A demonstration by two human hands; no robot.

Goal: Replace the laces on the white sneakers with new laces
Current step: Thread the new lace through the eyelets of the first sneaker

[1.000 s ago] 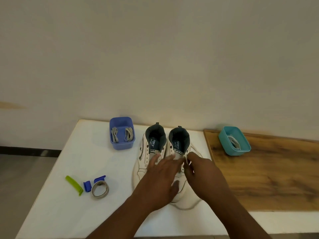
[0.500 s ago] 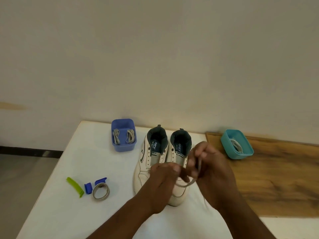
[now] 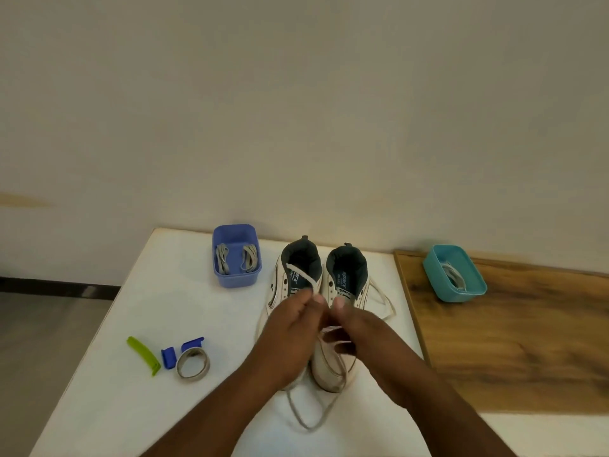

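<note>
Both hands, left [image 3: 290,328] and right [image 3: 359,328], are now pinching the lace [image 3: 308,420] lower over the sneakers [image 3: 333,367], its loop trailing near.

Soft, even indoor light, fairly dim and warm. The wall [image 3: 296,94] darkens toward the corners. Faint shadows sit beside the shoes [image 3: 316,291] on the white table [image 3: 131,324]. Wide-angle bend at the edges; fingertips slightly blurred, no glare anywhere.
</note>
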